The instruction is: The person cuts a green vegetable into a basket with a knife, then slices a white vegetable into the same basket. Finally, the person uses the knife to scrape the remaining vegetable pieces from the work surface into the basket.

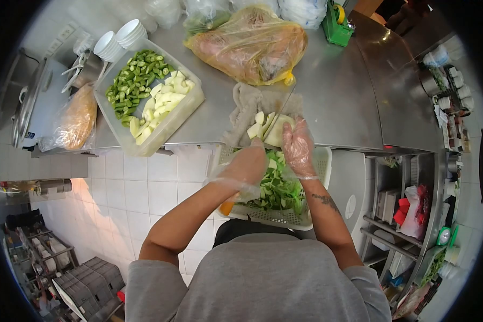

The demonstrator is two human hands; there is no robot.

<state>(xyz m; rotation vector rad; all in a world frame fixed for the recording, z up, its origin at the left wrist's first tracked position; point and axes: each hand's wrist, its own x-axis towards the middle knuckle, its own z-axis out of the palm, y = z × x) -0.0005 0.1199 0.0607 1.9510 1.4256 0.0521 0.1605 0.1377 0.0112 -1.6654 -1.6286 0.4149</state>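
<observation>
My left hand [249, 163], in a clear plastic glove, is closed at the lower end of a knife [284, 105]. The blade points up and away between cut pale pieces [256, 129] and a larger pale green peeled vegetable [278, 131]. Gloved as well, my right hand [299, 145] grips that vegetable from the right side. A grey-beige cloth [241, 102] lies behind and around the pieces. Just below both hands is a white perforated basket [323, 161] with chopped leafy greens [279, 188] inside. The knife's handle is mostly hidden by my left hand.
On the steel counter [338, 112], a plastic tub [169, 129] holds green slices and pale chunks. Behind are a yellow bag [252, 43], a green scale [337, 29] and white bowls [129, 35]. A shelf rack [397, 204] stands at right, a grey crate [91, 287] lower left.
</observation>
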